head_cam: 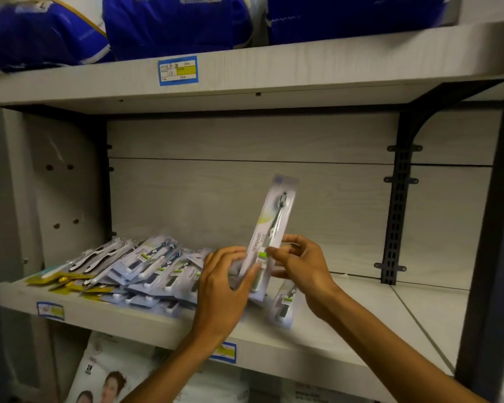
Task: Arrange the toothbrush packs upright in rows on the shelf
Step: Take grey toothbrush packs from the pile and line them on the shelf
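Observation:
A toothbrush pack (pixel 274 216) stands nearly upright above the middle shelf (pixel 346 324), tilted a little to the right. My right hand (pixel 303 269) pinches its lower edge. My left hand (pixel 224 289) touches the bottom of the same pack from the left, fingers spread along it. A heap of several toothbrush packs (pixel 146 269) lies flat on the left half of the shelf, some with yellow cards (pixel 61 280). One more pack (pixel 284 303) lies flat below my right wrist.
The shelf's right half is bare up to a black bracket (pixel 393 216). Blue bagged goods (pixel 169 21) fill the shelf above. White packages (pixel 108 373) sit below. Price labels (pixel 177 70) stick to the shelf edges.

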